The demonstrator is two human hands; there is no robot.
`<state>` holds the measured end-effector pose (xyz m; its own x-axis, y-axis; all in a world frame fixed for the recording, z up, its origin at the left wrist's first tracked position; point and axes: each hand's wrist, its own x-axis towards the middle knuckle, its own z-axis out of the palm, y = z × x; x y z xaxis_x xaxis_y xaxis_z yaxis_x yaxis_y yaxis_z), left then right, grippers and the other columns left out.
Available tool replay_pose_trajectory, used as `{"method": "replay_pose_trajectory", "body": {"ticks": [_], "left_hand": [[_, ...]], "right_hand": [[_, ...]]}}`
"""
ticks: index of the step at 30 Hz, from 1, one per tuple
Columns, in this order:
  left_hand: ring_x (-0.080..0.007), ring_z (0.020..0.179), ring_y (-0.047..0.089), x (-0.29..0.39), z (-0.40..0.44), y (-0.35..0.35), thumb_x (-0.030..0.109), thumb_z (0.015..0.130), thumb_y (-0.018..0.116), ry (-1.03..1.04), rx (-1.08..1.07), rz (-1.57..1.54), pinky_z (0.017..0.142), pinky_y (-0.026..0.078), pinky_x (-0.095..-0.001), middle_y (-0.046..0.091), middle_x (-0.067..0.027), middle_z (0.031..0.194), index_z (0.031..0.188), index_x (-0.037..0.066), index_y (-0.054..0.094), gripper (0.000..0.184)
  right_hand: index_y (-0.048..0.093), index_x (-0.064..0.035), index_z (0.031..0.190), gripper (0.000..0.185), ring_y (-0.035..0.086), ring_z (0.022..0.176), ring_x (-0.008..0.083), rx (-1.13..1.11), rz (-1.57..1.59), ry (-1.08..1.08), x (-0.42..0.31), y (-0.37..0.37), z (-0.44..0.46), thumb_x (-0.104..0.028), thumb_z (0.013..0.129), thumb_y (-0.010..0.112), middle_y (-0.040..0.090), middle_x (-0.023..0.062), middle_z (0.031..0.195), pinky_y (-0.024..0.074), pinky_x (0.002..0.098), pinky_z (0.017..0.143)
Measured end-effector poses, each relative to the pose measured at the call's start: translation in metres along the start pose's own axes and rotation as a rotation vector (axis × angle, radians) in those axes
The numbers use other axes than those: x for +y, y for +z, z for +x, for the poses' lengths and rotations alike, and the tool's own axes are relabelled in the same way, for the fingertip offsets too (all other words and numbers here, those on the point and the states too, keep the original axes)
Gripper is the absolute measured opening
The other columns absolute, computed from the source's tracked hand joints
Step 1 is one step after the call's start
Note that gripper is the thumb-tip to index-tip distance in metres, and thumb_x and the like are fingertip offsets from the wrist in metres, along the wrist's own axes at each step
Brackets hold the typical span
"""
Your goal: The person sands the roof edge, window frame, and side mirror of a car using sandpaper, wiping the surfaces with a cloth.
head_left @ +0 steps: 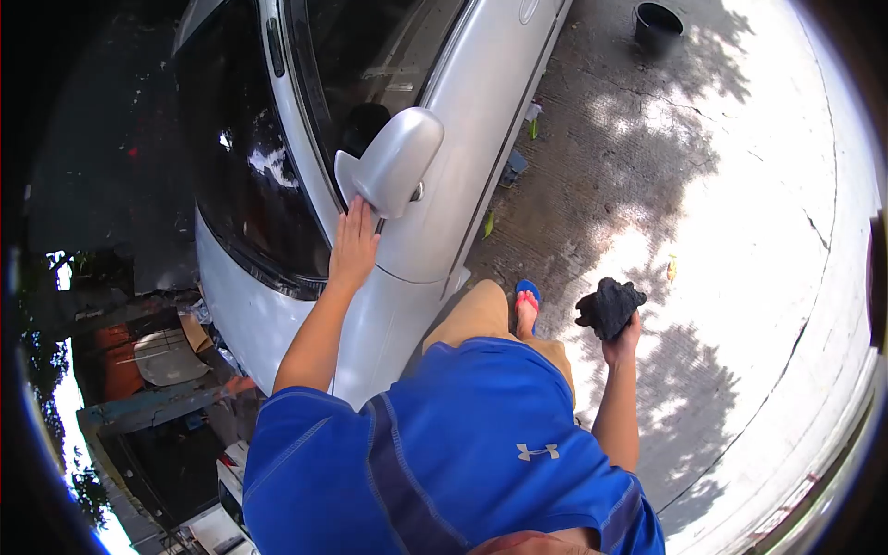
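Note:
My left hand (353, 248) lies on the silver car at the base of its side mirror (400, 162), fingers stretched out and touching the housing. Nothing is held in it. On the right, away from the car, my right hand (624, 339) holds a bunched black cloth (610, 308) from below. The cloth hides most of the fingers. Beside the mirror are the car's dark side window (370, 55) and windshield (245, 148). The silver door (453, 139) is shut.
A black bucket (658, 28) stands on the concrete ground (740, 231) at the upper right. Small leaves and bits of litter lie near the car's lower edge. Wooden framing (148, 404) and clutter are at the lower left.

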<state>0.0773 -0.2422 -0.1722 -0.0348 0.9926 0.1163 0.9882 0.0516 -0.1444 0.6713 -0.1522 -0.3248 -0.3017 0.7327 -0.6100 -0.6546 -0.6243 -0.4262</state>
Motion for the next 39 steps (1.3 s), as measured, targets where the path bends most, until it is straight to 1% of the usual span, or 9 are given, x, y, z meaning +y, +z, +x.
{"method": "replay_pose_trajectory", "body": {"ticks": [4, 7, 10, 15, 19, 22, 32, 37, 39], "left_hand": [[-0.0423, 0.165, 0.016, 0.051, -0.086, 0.031, 0.031, 0.106, 0.062, -0.399, -0.123, -0.106, 0.133, 0.018, -0.0552, 0.013, -0.024, 0.179, 0.171, -0.002, 0.015, 0.087], [-0.048, 0.164, 0.016, 0.116, -0.084, 0.065, 0.032, 0.105, 0.063, -0.781, 0.161, -0.338, 0.133, 0.018, -0.0565, 0.011, -0.0277, 0.178, 0.17, -0.004, 0.015, 0.089], [-0.0531, 0.162, 0.015, 0.138, -0.001, 0.04, 0.031, 0.107, 0.064, -0.727, 0.497, -0.567, 0.13, 0.022, -0.0582, 0.009, -0.0327, 0.176, 0.17, -0.005, 0.015, 0.088], [-0.0579, 0.158, 0.022, 0.122, 0.12, 0.007, 0.031, 0.104, 0.07, -0.757, 0.714, -0.471, 0.127, 0.027, -0.0607, 0.013, -0.0386, 0.172, 0.167, -0.009, 0.013, 0.094], [-0.0567, 0.158, 0.023, 0.133, 0.137, -0.001, 0.035, 0.104, 0.069, -0.933, 0.672, -0.406, 0.128, 0.024, -0.0633, 0.017, -0.038, 0.171, 0.167, -0.01, 0.016, 0.094], [-0.0527, 0.16, 0.023, 0.139, 0.156, -0.029, 0.042, 0.105, 0.063, -0.815, 0.32, -0.169, 0.127, 0.021, -0.0655, 0.027, -0.0336, 0.171, 0.165, -0.01, 0.028, 0.086], [-0.0252, 0.162, 0.032, 0.155, 0.268, -0.044, 0.044, 0.104, 0.06, -0.769, 0.001, 0.106, 0.13, 0.015, -0.0599, 0.042, -0.004, 0.172, 0.157, 0.007, 0.054, 0.065], [-0.0462, 0.155, 0.036, 0.137, 0.214, -0.047, 0.048, 0.109, 0.053, -1.199, 0.364, 0.036, 0.125, 0.027, -0.06, 0.037, -0.025, 0.169, 0.164, 0.001, 0.038, 0.074], [-0.0462, 0.154, 0.037, 0.14, 0.213, -0.009, 0.058, 0.111, 0.047, -1.49, 0.843, -0.22, 0.124, 0.032, -0.0589, 0.031, -0.0237, 0.172, 0.167, 0.004, 0.032, 0.08]], "right_hand": [[0.066, -0.013, 0.136, 0.051, 0.073, 0.09, 0.0215, 0.04, -0.16, -0.038, -0.039, 0.028, -0.002, -0.049, 0.112, 0.039, 0.076, 0.005, 0.117, 0.0531, 0.037, 0.06], [0.065, -0.0139, 0.141, 0.053, 0.075, 0.099, 0.0257, -0.098, -0.166, 0.0, -0.058, 0.045, 0.023, -0.05, 0.113, 0.037, 0.076, 0.0067, 0.124, 0.0595, 0.0411, 0.07], [0.063, -0.0136, 0.144, 0.054, 0.075, 0.105, 0.0274, 0.039, -0.222, 0.068, -0.07, 0.094, 0.065, -0.05, 0.113, 0.037, 0.076, 0.007, 0.127, 0.0612, 0.0434, 0.078], [0.059, -0.0111, 0.146, 0.049, 0.067, 0.125, 0.0256, -0.231, -0.379, 0.22, -0.089, 0.186, 0.15, -0.044, 0.113, 0.043, 0.068, 0.0081, 0.139, 0.0551, 0.0448, 0.104], [0.063, -0.0125, 0.142, 0.053, 0.068, 0.122, 0.0251, -0.193, -0.527, 0.328, -0.102, 0.287, 0.201, -0.05, 0.11, 0.043, 0.07, 0.007, 0.134, 0.0558, 0.0436, 0.1], [0.063, -0.0122, 0.144, 0.055, 0.068, 0.125, 0.0259, -0.348, -0.559, 0.419, -0.114, 0.33, 0.242, -0.05, 0.109, 0.043, 0.07, 0.0076, 0.137, 0.0559, 0.0434, 0.101], [0.06, -0.0108, 0.149, 0.054, 0.065, 0.133, 0.0308, -0.306, -0.525, 0.421, -0.201, 0.37, 0.322, -0.044, 0.111, 0.043, 0.066, 0.0104, 0.147, 0.0522, 0.0484, 0.113], [0.059, -0.0116, 0.15, 0.053, 0.067, 0.13, 0.0299, -0.419, -0.44, 0.464, -0.304, 0.321, 0.383, -0.044, 0.111, 0.042, 0.067, 0.0099, 0.145, 0.0565, 0.0473, 0.105], [0.059, -0.0116, 0.151, 0.053, 0.067, 0.129, 0.0303, -0.446, -0.432, 0.455, -0.348, 0.315, 0.404, -0.043, 0.111, 0.042, 0.068, 0.0102, 0.144, 0.0573, 0.0478, 0.103]]}}
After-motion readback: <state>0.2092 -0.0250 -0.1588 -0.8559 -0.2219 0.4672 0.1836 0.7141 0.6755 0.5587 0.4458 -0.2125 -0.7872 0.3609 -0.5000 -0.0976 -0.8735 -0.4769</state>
